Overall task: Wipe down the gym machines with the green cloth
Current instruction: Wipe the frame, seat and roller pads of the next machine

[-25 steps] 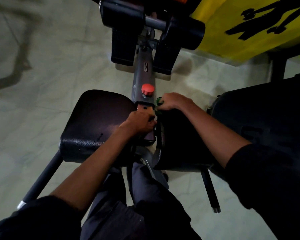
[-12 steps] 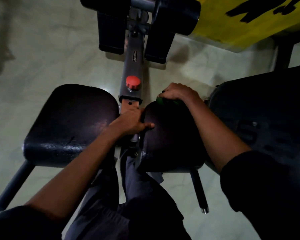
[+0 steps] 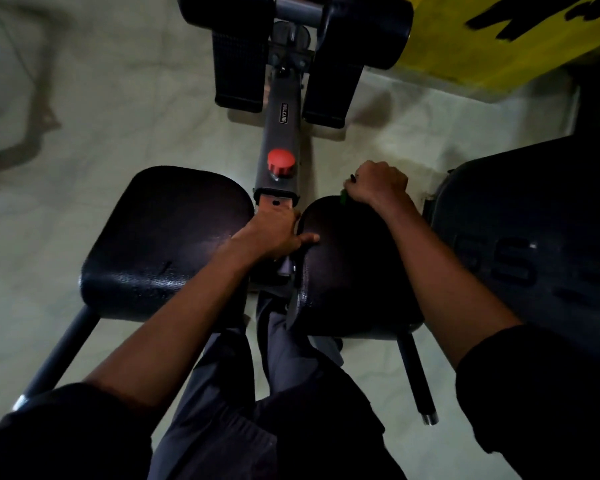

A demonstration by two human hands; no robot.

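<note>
Right hand is curled in a fist over the green cloth, holding it against the far edge of the right pad; only a sliver of green shows beneath the knuckles. Left hand sits in the gap between the two black pads, its thumb flat on the right pad's inner edge. Its fingers drop out of sight into the gap, so whether they grip anything cannot be told. The left pad lies just beside that wrist. Beyond both hands a grey beam carries a red knob and runs out to two black foot plates. A yellow banner fills the upper right corner, and another dark machine stands at right on the pale floor.
</note>
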